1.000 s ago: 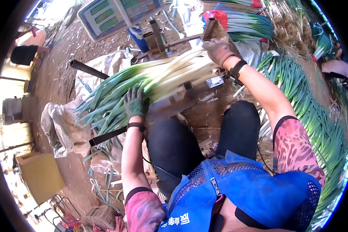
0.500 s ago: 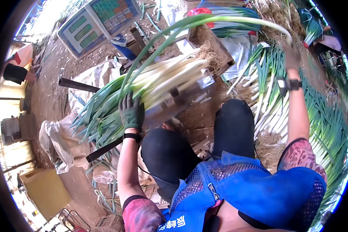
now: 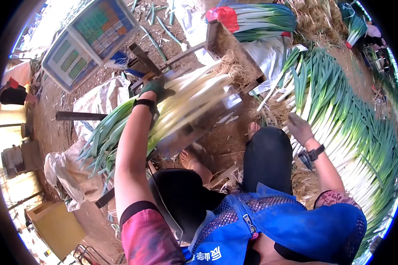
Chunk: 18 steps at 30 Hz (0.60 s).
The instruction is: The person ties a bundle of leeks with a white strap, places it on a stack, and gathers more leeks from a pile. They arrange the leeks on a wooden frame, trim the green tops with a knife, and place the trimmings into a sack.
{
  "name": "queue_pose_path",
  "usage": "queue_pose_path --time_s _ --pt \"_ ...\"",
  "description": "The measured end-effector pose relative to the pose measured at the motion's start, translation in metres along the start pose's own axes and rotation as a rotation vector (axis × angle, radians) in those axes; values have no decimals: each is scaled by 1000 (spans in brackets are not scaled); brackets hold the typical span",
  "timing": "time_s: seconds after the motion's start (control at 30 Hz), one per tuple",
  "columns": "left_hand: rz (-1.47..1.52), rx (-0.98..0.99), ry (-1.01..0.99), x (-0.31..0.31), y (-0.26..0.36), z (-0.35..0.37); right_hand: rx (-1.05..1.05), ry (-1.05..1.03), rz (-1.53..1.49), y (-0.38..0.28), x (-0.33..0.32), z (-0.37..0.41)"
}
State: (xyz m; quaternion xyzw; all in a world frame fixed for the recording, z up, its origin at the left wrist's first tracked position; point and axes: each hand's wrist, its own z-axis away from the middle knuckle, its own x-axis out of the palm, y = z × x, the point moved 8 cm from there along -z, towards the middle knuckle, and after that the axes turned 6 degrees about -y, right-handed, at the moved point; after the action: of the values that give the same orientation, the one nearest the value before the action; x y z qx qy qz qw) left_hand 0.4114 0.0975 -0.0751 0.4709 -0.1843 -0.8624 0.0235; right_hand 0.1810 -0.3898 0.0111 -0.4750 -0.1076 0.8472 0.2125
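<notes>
A bundle of long green onions lies across a low stand, its white ends up to the right and green leaves down to the left. My left hand, in a dark green glove, rests on the far side of the bundle; its fingers are partly hidden and blurred. My right hand, in a greyish glove, is beside my right knee, at the near edge of a large pile of green onions. Its fingers point up and left and look blurred, and I cannot make out anything in them.
A scale stands at the upper left. Behind the stand is a wooden trough with roots, and beyond it a tied onion bundle. A dark bar juts left over pale sacks. Another person's arm shows far left.
My right hand has come down from the upper right and no longer holds the long onion that arched over the bundle. My left hand has moved up across the bundle. The view has shifted slightly.
</notes>
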Motion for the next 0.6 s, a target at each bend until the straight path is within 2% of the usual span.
queue_pose_path --time_s 0.03,0.1,0.17,0.2,0.23,0.3,0.4,0.43,0.53,0.6 --pt "-8 -12 3 6 -1 -12 -546 239 270 -59 -9 7" --pt "-26 -41 11 14 -6 -27 -917 188 222 -127 -11 -19" --pt "148 43 -31 13 0 -20 -887 110 345 -214 -19 -46" --pt "235 80 -50 6 5 -10 -932 185 434 -235 -9 -68" --pt "339 116 -185 6 14 -4 -977 266 523 -252 3 -91" --pt "129 25 -190 10 4 -10 -1110 455 702 -283 32 -122" --pt "-48 -16 -232 17 2 -14 -583 -208 803 -283 72 -175" --pt "-113 -21 -237 21 3 -14 -714 -141 969 -285 82 -172" --pt "-155 -63 -217 14 23 6 -638 -249 923 -264 96 -161" --pt "-83 -19 -151 9 20 5 -759 28 854 -243 109 -161"
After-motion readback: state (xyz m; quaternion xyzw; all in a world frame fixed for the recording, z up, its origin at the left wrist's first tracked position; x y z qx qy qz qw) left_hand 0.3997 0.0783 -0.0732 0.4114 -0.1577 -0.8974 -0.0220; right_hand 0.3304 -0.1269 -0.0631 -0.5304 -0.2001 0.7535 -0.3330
